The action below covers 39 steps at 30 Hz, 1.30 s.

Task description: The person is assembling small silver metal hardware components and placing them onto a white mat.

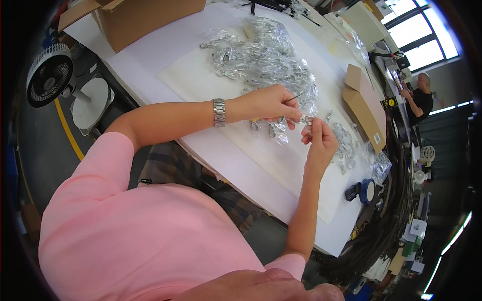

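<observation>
My left hand [276,106], with a metal watch [219,112] on its wrist, is closed over the white table [241,160]. A thin dark rod [293,98] sticks up from its fingers; its kind I cannot make out. Close by, my right hand [320,140] pinches a small silver metal clip [304,120], which lies between both hands' fingertips. Beyond my hands spreads a heap of clear bags with silver metal clips [266,55]. A few bagged clips [272,131] lie just under my left hand. Loose silver clips [343,145] form a smaller pile beside my right hand.
An open cardboard box [145,22] stands at the far left, and a cardboard tray [364,108] at the right. A blue tape roll [367,191] sits near the right edge. A fan [50,75] stands left of the table. Another person [420,98] works at the far right.
</observation>
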Each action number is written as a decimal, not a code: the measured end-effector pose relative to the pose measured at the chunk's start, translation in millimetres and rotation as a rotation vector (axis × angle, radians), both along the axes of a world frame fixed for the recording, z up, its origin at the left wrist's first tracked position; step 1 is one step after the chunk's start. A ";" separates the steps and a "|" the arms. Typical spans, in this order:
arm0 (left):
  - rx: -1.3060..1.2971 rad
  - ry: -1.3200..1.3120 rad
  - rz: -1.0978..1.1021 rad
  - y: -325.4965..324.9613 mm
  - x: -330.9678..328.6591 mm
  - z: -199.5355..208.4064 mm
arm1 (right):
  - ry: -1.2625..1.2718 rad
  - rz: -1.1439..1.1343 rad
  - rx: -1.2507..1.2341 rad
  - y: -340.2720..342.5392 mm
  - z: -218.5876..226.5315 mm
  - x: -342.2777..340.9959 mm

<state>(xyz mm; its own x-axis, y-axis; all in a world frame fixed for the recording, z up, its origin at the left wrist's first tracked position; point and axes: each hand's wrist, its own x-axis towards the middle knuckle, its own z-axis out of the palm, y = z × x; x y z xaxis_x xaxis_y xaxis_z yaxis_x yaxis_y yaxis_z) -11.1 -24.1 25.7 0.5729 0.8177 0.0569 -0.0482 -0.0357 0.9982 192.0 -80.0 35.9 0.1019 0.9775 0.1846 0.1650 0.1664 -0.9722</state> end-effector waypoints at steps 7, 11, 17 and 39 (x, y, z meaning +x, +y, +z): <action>-0.119 -0.099 -0.141 -2.4 1.3 -4.3 | -0.113 0.052 0.019 3.1 10.8 5.2; -0.068 -0.090 -0.017 -5.4 3.3 -2.4 | 0.049 -0.052 0.041 6.8 9.7 6.0; -0.037 -0.119 0.034 -7.6 5.3 -1.8 | 0.103 -0.036 0.019 2.8 -3.0 -5.6; -0.069 -0.060 0.026 -9.0 4.1 -0.3 | 0.525 0.079 -0.138 3.2 -9.3 -9.1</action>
